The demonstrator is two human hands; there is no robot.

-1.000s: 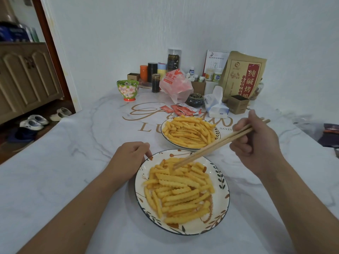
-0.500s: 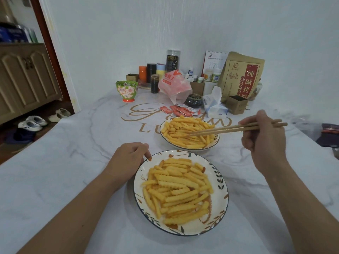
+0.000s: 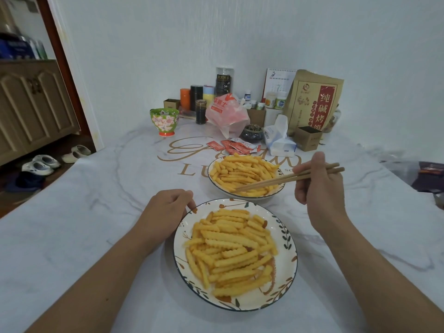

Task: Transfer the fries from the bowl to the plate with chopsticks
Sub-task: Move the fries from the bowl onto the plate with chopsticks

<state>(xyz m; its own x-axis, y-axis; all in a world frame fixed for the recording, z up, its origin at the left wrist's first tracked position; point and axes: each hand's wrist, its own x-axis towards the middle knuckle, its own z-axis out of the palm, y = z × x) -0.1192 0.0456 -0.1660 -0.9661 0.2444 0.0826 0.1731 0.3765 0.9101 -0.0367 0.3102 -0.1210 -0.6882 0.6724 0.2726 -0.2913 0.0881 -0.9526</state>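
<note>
The right hand (image 3: 319,188) gripped the chopsticks (image 3: 288,179), tips closed among fries (image 3: 240,173) in the bowl (image 3: 280,188). Left fingers (image 3: 182,197) curled against the plate (image 3: 288,239), already heaped. The bowl remained full; roughly half was left.

Plate (image 3: 289,239) w/ fries nearest; bowl (image 3: 211,180) just behind, to its right; tissue pack (image 3: 280,138) behind bowl.

A plain white wall (image 3: 240,32) backs a marble-topped table (image 3: 84,212); wooden cabinet (image 3: 31,104) left.

Home — cluttered table (image 3: 72,236), slippers (image 3: 78,152)
</note>
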